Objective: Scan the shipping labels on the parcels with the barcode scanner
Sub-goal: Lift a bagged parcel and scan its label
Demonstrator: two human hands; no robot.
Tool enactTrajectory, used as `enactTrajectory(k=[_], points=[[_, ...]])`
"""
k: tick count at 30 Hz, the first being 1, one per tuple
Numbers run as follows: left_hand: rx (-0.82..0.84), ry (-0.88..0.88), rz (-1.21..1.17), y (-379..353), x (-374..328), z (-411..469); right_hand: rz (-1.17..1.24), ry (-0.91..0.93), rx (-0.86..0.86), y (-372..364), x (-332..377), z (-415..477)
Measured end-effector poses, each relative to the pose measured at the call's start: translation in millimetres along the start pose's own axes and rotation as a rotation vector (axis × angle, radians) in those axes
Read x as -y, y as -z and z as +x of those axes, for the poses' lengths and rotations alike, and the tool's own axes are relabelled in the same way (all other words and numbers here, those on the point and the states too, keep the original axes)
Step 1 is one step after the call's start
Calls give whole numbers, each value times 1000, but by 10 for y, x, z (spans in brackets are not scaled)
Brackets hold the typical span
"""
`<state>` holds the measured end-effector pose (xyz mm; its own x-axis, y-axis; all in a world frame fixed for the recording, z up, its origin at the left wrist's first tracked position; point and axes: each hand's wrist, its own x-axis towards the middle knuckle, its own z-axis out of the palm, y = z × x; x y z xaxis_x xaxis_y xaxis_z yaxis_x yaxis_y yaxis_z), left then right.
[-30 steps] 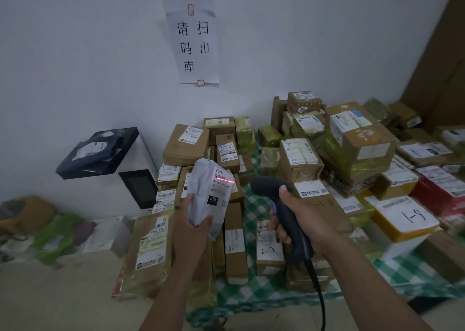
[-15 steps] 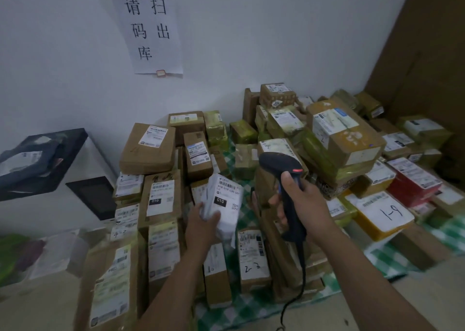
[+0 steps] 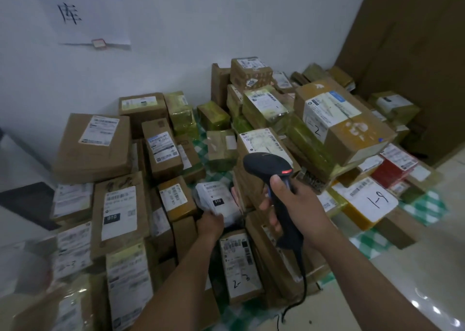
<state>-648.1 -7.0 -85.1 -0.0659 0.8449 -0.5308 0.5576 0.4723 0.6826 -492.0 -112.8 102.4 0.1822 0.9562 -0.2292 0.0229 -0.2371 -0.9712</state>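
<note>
The right hand (image 3: 297, 204) was raised, fingers wrapped round the handle of the barcode scanner (image 3: 261, 163), thumb on top. The left hand (image 3: 210, 223) reached low, fingers gripping the white soft parcel (image 3: 217, 199) in a gap between stacked boxes (image 3: 93, 144), closely hemmed in; bare floor (image 3: 415, 293) lay open at right.

Room corner, dim even light, bluish cast
Back: white wall (image 3: 226, 28) carrying a paper sign (image 3: 83, 8) with handwritten black characters, lower edge fixed by a small red-edged sticker (image 3: 97, 43). Right: brown panel (image 3: 415, 53) meets the wall in the corner. Lower right: pale glossy floor (image 3: 402, 293) with bright reflected spots. A green-and-white checked cloth (image 3: 425, 208) lies on it. Left edge: white unit (image 3: 20, 164) with a dark panel (image 3: 27, 202), blurred
</note>
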Motion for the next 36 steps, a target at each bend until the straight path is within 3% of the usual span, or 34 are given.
enactTrajectory(k=[7, 13, 16, 18, 21, 29, 36], points=[[44, -154, 320, 23, 69, 0, -71, 46, 28, -67, -31, 59], [-239, -315, 539, 296, 182, -208, -107, 13, 61, -176, -22, 45], [-317, -237, 519, 417, 419, -404, -102, 20, 91, -209, -14, -9], [-225, -77, 576, 408, 571, -534, -105, 22, 118, -228, -40, -80], [-155, 3, 754, 322, 681, -665, -116, 15, 150, -241, -120, -200], [-277, 44, 611, 277, 659, -777, -108, 4, 152, -198, -279, -409], [-433, -106, 61, 392, 445, -1229, 27, 12, 153, -177, -343, -548]])
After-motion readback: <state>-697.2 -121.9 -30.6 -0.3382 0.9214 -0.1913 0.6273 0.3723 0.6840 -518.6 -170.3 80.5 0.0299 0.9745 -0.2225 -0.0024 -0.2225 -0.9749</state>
